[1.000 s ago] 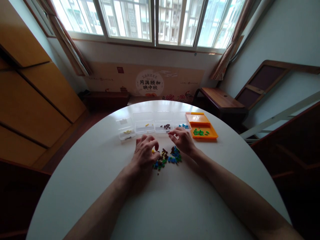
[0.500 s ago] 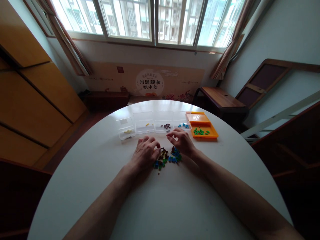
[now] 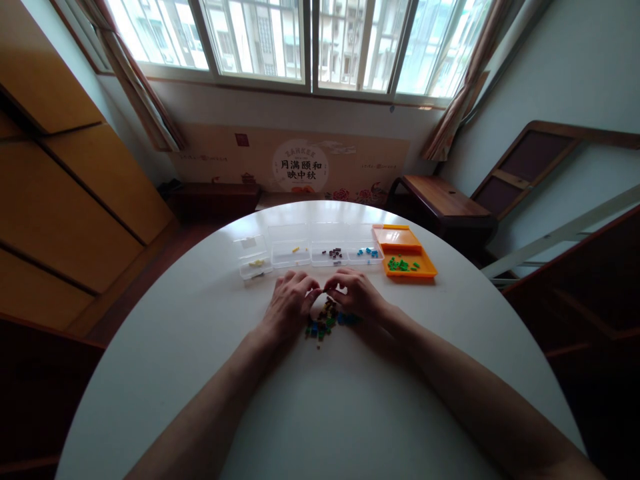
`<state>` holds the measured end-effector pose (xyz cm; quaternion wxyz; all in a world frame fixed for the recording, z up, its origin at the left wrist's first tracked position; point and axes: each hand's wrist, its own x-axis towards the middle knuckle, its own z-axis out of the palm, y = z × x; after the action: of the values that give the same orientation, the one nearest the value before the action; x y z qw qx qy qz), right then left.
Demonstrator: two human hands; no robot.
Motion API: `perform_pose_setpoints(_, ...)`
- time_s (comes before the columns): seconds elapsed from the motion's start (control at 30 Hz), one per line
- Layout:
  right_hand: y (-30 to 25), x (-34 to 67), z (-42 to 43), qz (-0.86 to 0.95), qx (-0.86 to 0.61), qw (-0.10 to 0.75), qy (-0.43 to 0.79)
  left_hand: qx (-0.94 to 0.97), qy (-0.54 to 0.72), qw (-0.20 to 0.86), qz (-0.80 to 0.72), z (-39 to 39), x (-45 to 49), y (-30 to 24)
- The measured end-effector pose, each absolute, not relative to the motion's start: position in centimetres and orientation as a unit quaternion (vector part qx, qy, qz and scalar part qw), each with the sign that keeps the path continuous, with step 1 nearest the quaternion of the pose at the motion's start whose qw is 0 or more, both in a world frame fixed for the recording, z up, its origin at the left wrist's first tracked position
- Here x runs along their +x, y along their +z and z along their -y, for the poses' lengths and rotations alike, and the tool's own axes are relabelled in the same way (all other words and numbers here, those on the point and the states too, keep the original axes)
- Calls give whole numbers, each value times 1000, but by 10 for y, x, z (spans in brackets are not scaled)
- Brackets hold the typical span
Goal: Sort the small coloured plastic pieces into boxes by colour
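Note:
My left hand [image 3: 291, 300] and my right hand [image 3: 357, 293] meet fingertip to fingertip above a mixed pile of small building bricks [image 3: 327, 325]. Between the two pinches is a small dark brick [image 3: 323, 291], which both hands grip; its exact shape is too small to tell. Brown, yellow, green and blue bricks make up the pile on the table, and part of it is hidden under my right hand. Just beyond my fingers, a clear box [image 3: 329, 262] has dark brown bricks [image 3: 334, 253] in one compartment and blue bricks [image 3: 367, 253] in another.
An orange case [image 3: 425, 267] with its lid up holds green bricks [image 3: 400, 264], right of the clear boxes. Left of them, a small clear box [image 3: 245, 272] contains pale yellow pieces. All stand on a round white table [image 3: 175, 320]. A wooden chair [image 3: 445, 197] is beyond its far right edge.
My right hand has moved left and toward me from beside the boxes, meeting my left hand at the dark brick. The left hand has hardly moved.

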<state>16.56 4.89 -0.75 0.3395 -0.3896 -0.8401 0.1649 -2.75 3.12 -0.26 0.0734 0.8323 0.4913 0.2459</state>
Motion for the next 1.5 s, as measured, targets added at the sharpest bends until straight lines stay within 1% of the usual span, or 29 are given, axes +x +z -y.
perform_pose_setpoints(0.2,-5,166,-54,811,-435,356,162,787,286,67,-543,-31,-27,0)
perform_pose_setpoints(0.43,6,169,-83,751,-523,391,92,805,264,36,-530,-28,-27,-1)
perform_pose_setpoints(0.67,5,169,-105,714,-547,430,79,818,259,23,-513,-28,-28,-5)
perform_pose_setpoints(0.77,2,171,-100,723,-543,418,91,839,256,14,-481,-27,-28,-6)
perform_pose_setpoints(0.93,-3,179,-80,760,-510,391,96,873,247,38,-419,-28,-30,-7)
perform_pose_setpoints(1.07,-8,183,-67,802,-477,345,98,877,240,41,-415,-30,-30,-8)
perform_pose_setpoints(1.23,-9,179,-60,819,-481,286,127,873,251,49,-416,-30,-29,-6)
perform_pose_setpoints(1.5,-4,175,-56,814,-487,278,151,873,257,57,-411,-32,-28,-5)
